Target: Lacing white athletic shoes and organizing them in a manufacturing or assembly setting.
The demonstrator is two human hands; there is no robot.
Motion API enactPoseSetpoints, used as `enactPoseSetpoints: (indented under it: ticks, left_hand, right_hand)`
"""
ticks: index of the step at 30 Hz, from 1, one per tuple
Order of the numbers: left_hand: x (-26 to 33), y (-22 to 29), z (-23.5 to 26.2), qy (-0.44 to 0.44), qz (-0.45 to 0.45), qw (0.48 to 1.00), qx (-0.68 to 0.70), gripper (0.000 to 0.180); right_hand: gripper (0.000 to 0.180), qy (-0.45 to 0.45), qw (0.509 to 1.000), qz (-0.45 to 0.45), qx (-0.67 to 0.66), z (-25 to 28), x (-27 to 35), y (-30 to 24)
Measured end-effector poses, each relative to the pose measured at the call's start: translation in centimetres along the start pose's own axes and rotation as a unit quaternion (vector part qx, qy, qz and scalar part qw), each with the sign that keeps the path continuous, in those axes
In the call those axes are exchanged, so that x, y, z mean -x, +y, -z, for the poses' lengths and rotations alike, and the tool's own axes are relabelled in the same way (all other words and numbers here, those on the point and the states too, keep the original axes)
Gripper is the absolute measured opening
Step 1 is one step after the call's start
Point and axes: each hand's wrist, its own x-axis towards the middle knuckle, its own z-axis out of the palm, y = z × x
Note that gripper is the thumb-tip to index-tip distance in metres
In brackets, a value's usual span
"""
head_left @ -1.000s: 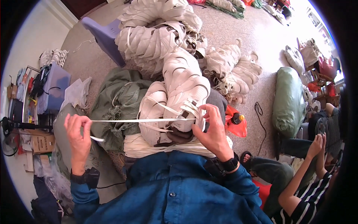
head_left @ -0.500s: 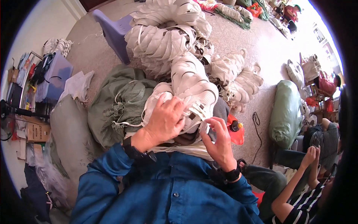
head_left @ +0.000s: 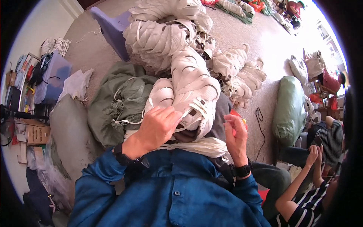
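Observation:
A white shoe upper (head_left: 203, 115) with a dark lining and loose white laces (head_left: 202, 106) lies in front of me, at the near end of a long nested stack of white uppers (head_left: 187, 70). My left hand (head_left: 153, 128) is closed at the upper's left edge, its fingertips beside the laces. Held apart to the right of the upper, my right hand (head_left: 237, 138) has its thumb and fingers drawn together in a pinch. Whatever is between those fingertips is too fine to make out. A bundle of pale laces (head_left: 206, 148) lies across my lap.
More nested uppers (head_left: 242, 77) lie on the floor beyond. A purple chair (head_left: 111, 34) stands at the far left, near green-grey sacks (head_left: 113, 94). On the right lies a green bag (head_left: 290, 113). Close by, a seated person in a striped shirt (head_left: 302, 206) holds a phone.
My right hand has moved away from the upper to the right, fingers now curled together. My left hand has slid slightly down and left, uncovering more of the upper.

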Motion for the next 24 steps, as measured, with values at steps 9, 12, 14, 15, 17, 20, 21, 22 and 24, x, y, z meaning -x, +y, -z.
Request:
enactPoseSetpoints:
  ticks: [9,12,14,15,17,20,21,22,24]
  left_hand:
    - [-0.1,2.8,0.0,-0.007,0.000,1.000,-0.022,0.035]
    - [-1.3,3.5,-1.3,-0.007,-0.005,0.999,-0.046,0.037]
    - [-1.9,3.2,-2.9,-0.016,-0.028,0.993,-0.112,0.033]
    - [-2.1,3.0,-3.6,-0.013,-0.029,0.993,-0.118,0.028]
    - [-2.5,2.7,-4.1,-0.013,-0.031,0.991,-0.129,0.027]
    - [-2.9,2.2,-4.2,0.010,-0.041,0.991,-0.125,0.023]
    - [-2.9,2.0,-4.0,0.034,-0.047,0.992,-0.112,0.022]
    - [-2.8,1.9,-3.8,0.032,-0.050,0.992,-0.113,0.022]
    - [-2.8,2.0,-2.9,0.054,-0.013,0.998,0.036,0.017]
  right_hand:
    - [0.013,-0.064,0.997,0.045,-0.012,-1.1,0.7,-0.2]
    - [0.013,-0.066,0.996,0.056,-0.007,-1.6,0.9,-0.2]
    - [0.013,-0.064,0.996,0.063,-0.008,-1.7,0.8,-0.2]
    - [0.013,-0.062,0.996,0.067,-0.008,-1.7,0.8,-0.3]
    - [0.013,-0.059,0.996,0.067,-0.007,-1.5,0.9,-0.5]
    - [0.012,-0.047,0.996,0.070,-0.011,-1.2,0.6,-0.7]
    - [0.012,-0.041,0.996,0.075,-0.017,-1.1,0.5,-0.9]
    - [0.012,-0.039,0.996,0.074,-0.019,-1.1,0.2,-1.1]
    - [0.015,-0.032,0.994,0.088,-0.062,-1.4,-0.9,-2.0]
